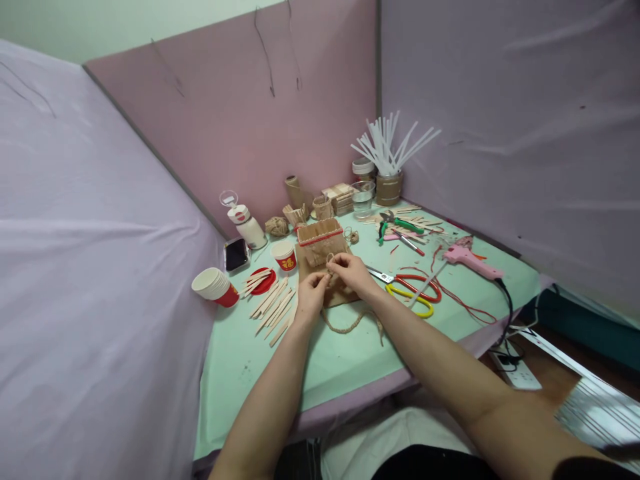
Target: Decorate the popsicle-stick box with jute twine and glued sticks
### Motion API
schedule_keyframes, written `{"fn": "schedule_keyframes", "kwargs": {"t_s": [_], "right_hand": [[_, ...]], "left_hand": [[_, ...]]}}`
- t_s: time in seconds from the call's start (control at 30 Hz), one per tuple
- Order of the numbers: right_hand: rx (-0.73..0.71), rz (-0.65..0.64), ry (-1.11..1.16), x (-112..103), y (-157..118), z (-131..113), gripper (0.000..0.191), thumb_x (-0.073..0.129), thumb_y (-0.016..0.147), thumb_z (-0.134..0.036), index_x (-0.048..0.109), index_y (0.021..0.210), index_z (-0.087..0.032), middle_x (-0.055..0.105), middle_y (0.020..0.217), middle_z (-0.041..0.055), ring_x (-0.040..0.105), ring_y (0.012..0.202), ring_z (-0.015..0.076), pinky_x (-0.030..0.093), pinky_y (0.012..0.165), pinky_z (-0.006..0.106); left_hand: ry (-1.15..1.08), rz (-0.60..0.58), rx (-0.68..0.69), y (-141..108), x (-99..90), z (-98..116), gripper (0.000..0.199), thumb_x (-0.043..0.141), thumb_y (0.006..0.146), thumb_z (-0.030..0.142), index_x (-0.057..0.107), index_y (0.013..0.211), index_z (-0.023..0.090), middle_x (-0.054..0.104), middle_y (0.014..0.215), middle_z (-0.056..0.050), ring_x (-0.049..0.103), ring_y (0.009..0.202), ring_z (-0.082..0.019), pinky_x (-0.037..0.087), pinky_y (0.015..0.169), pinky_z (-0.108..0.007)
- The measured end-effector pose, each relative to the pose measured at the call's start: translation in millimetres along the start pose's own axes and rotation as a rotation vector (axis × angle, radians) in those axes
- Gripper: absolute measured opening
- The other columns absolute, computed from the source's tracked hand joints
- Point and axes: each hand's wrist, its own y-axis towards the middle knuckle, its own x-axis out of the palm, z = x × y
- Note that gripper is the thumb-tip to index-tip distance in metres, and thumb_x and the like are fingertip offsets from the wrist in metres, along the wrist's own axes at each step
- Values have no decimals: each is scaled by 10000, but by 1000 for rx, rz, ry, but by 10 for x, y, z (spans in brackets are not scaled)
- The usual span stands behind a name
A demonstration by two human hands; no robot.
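Both hands pinch thin twine in front of the small wooden box

In the head view, I see the wooden box (321, 241), trimmed with a red strip, just beyond the hands on a brown board (343, 297). Left of it stand a paper cup (285, 257), loose wooden sticks (274, 310) and a leaning stack of cups (215, 287). On my right, the scissors (387, 278) lie close to the right forearm, their red and yellow handles crowding that side; past them are a red cord (463, 303), a pink glue gun (471, 262) and green-handled pliers (407, 225).

The open room I have is the near strip of the worktop (255, 387), down to its front edge below the forearms. A braided cord (350, 330) curves across that strip, between the arms.

The left hand (313, 292) has its grip closed, thumb and finger pinching near the box's front. The right hand (347, 270) is clenched likewise beside it, fingertips on the twine (330, 259), which makes a small loop there. I can't tell whether it joins the braided cord.
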Motion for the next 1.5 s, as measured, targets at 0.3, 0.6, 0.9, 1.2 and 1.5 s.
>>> {"fn": "schedule_keyframes", "kwargs": {"t_s": [0.3, 0.6, 0.9, 1.2, 1.5], "right_hand": [[-104, -74, -175, -18, 36, 67, 155, 557, 722, -330, 582, 686, -181, 581, 623, -19, 518, 595, 124, 391, 570, 241], [-171, 246, -340, 70, 52, 202, 192, 510, 736, -294, 458, 579, -196, 516, 617, -20, 467, 633, 132, 343, 613, 258], [-54, 85, -4, 26, 29, 21, 241, 549, 713, -413, 528, 636, -185, 465, 521, -47, 405, 521, 108, 339, 542, 243], [-74, -34, 57, 2, 16, -10, 150, 465, 627, -219, 565, 733, -181, 615, 754, -4, 505, 652, 118, 388, 589, 227], [153, 13, 163, 21, 26, -16, 209, 528, 699, -357, 599, 779, -177, 581, 721, 3, 489, 610, 113, 353, 498, 210]], "left_hand": [[7, -6, 7, 7, -5, -15, 274, 638, 685, 398, 642, 743, 131, 595, 653, -6, 524, 581, -105, 422, 575, -231], [173, -57, 58, -53, 43, 75, 264, 590, 720, 393, 564, 626, 148, 505, 548, 31, 435, 529, -92, 345, 521, -209], [135, 54, 113, -74, 5, 171, 235, 600, 725, 369, 657, 769, 145, 624, 702, -20, 540, 679, -136, 410, 662, -242], [166, 112, 188, -56, -28, 155, 215, 588, 749, 333, 676, 835, 158, 660, 785, -46, 577, 740, -161, 435, 707, -266], [192, 95, 262, -25, -43, 120, 179, 567, 756, 299, 680, 818, 175, 641, 744, -29, 556, 727, -158, 422, 726, -267]]}}
